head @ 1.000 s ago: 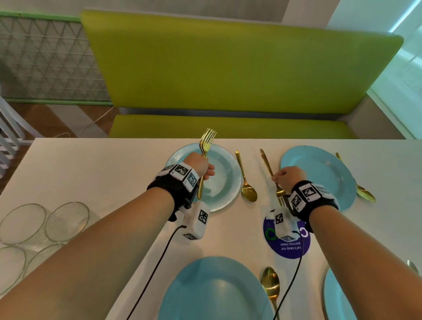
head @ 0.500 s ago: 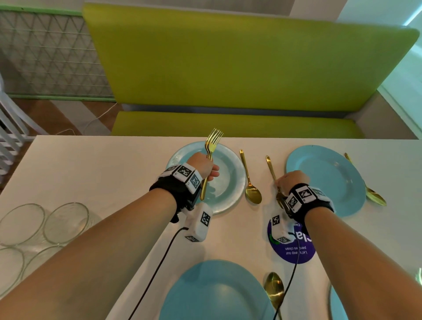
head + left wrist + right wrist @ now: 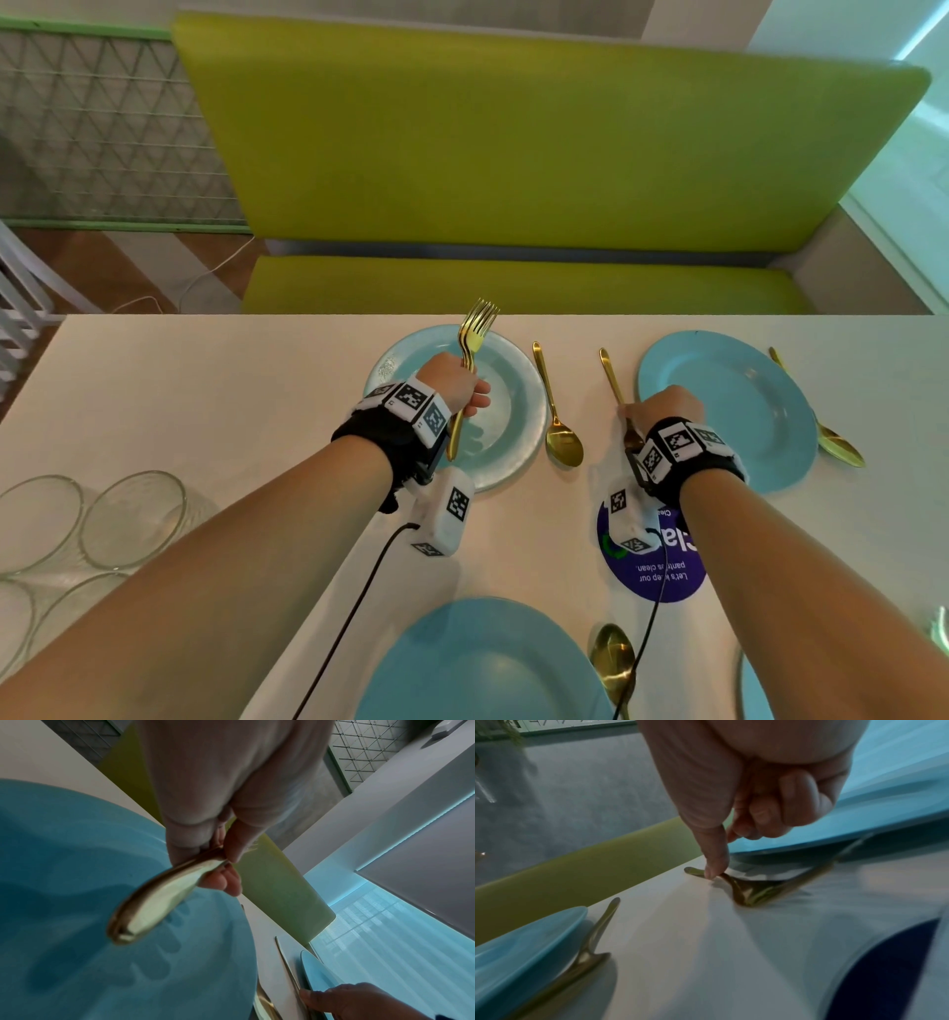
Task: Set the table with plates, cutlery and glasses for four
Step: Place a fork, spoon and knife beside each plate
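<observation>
The right hand (image 3: 660,411) has lowered its fork (image 3: 613,383) onto the tabletop (image 3: 205,390), apparently pinching it still; the left hand (image 3: 452,383) grips spare forks (image 3: 470,354) at frame centre

Bare counter (image 3: 205,390) lies open left of the far-left plate (image 3: 518,411). Glasses (image 3: 128,519) crowd the near-left edge. A spoon (image 3: 557,416) and a fork (image 3: 613,385) fill the gap between the far plates.

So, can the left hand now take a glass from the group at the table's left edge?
Probably not yet: the left hand grips forks over a plate. The glasses stand unobstructed.
</observation>
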{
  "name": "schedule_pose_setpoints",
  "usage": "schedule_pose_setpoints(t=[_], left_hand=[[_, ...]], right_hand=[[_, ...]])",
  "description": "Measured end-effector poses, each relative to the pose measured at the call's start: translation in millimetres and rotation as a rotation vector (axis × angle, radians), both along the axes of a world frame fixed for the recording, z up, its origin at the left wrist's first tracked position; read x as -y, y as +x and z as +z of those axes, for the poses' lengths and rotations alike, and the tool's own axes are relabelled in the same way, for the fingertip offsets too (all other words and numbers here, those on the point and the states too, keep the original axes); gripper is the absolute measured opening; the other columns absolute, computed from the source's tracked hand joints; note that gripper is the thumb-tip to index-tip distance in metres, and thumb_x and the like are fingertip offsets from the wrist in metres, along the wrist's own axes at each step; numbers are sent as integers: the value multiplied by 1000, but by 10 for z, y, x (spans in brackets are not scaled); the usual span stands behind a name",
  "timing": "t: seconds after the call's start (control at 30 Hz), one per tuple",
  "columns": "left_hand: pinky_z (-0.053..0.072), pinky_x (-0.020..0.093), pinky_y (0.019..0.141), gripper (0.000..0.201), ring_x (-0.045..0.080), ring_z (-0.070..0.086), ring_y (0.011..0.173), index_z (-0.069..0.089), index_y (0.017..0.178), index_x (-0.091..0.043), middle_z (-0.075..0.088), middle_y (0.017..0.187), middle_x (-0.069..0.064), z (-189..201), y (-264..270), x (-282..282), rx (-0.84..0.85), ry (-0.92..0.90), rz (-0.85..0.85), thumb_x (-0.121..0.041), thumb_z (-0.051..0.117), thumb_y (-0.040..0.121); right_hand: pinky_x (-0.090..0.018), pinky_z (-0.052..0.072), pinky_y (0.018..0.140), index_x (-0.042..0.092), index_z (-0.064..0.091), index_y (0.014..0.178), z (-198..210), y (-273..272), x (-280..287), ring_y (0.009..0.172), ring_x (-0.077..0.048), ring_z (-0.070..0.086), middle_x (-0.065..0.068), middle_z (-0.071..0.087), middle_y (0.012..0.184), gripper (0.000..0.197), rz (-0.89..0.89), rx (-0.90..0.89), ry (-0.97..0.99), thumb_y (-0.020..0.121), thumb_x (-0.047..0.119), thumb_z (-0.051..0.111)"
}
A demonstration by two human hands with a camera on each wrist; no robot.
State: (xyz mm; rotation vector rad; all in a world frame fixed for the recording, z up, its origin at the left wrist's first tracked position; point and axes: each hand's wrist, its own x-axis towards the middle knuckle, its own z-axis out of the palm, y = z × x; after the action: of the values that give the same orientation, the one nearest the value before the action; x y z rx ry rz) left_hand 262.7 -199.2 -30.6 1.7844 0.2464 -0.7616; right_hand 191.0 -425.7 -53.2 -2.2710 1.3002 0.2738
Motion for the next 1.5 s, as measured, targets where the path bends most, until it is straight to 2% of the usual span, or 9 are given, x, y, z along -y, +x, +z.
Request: schedule_pose_setpoints(t=[0.13,0.27,0.53,0.73,0.87,1.07,1.17,1.27,1.5], left_hand=[[43,24,55,25,15,56,63,46,120,4,57,75,6,3,-12,17,2,-1,0,-2,36,98],[44,24,56,25,15,56,64,47,120,3,57,75,5,20,-22,31,6,3,-3,-2,36,98],[44,24,56,23,15,55,63,49,117,2,57,74,5,25,-46,27,10,17,2,-4,37,98],[42,24,54,25,15,54,60,47,120,5,56,73,7,35,-80,18,-6,8,22,-3,37,98],[43,25,54,20,15,55,61,48,114,0,58,74,6,38,-106,18,-2,10,35,-3,38,98],[45,26,57,9,16,55,65,46,93,-6,57,74,6,73,-167,-30,-8,33,44,0,41,96],[45,26,59,10,15,50,61,47,87,-7,53,71,6,117,-212,-92,-6,64,31,-1,46,95],[43,23,56,10,13,47,57,50,88,-5,51,69,7,197,-287,-179,4,73,20,1,45,95],[41,19,48,17,13,51,55,44,94,-8,56,70,8,390,-579,-511,-8,23,-25,7,51,90]], right_hand=[[-24,34,44,7,44,62,-8,-4,10,69,-26,55,-7,50,64,39,1,-1,-12,80,28,73],[-27,39,50,8,44,62,-34,2,26,72,-26,56,-12,59,80,40,0,-10,-22,79,30,73],[-27,38,51,8,43,62,-46,-2,60,71,-27,55,-13,58,82,39,-11,5,-20,81,29,71],[-29,40,62,8,41,62,-40,-7,66,73,-27,53,-7,48,63,41,-9,-6,-25,82,28,70],[-26,36,48,7,44,64,-56,-9,73,69,-26,54,-7,49,62,41,16,0,-21,81,32,71],[-23,30,43,5,51,71,22,-22,42,51,-17,45,-5,50,61,36,46,22,-43,84,34,67],[-23,40,52,2,61,80,123,-33,-37,63,-21,54,-8,61,72,33,133,24,-52,84,35,66],[-30,43,71,10,54,80,268,-88,-202,81,-21,52,-5,57,82,24,260,88,-12,85,30,66],[-22,39,72,16,65,95,649,-287,-1062,81,-15,54,2,57,84,12,616,267,-2,85,24,66]])
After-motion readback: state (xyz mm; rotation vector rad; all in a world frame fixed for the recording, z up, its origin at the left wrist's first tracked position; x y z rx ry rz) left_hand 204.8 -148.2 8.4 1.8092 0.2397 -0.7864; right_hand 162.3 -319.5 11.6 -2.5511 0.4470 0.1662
